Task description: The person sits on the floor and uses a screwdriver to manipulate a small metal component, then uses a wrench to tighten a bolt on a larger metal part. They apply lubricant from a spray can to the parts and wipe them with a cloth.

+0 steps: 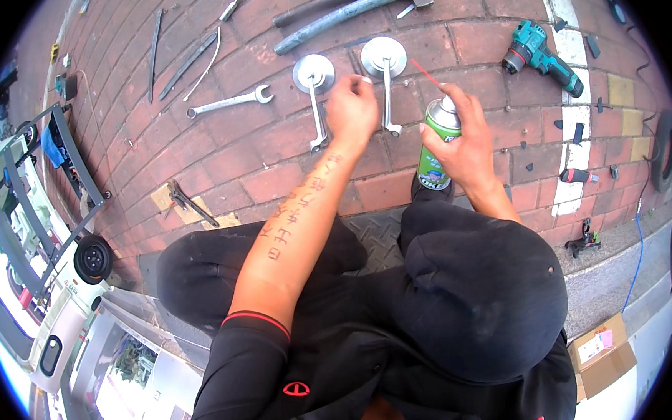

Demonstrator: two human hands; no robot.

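Observation:
My right hand (471, 145) grips a green spray can (437, 156) with a silver top. From its nozzle a thin red straw (424, 71) points up and left, toward a shiny round metal disc with a rod-like arm (384, 55) on the brick paving. To the left lies a second disc with an arm (314, 73), much like the first. My left hand (353, 109) is closed between the two. Something small and pale shows at its fingertips; I cannot make out what it is.
Beyond the discs lies a hammer (340, 21). A combination wrench (231, 102) and flat metal strips (187, 66) are to the left. A teal cordless drill (544, 59) rests at the right, near a white painted line (572, 167). A cardboard box (603, 353) sits lower right.

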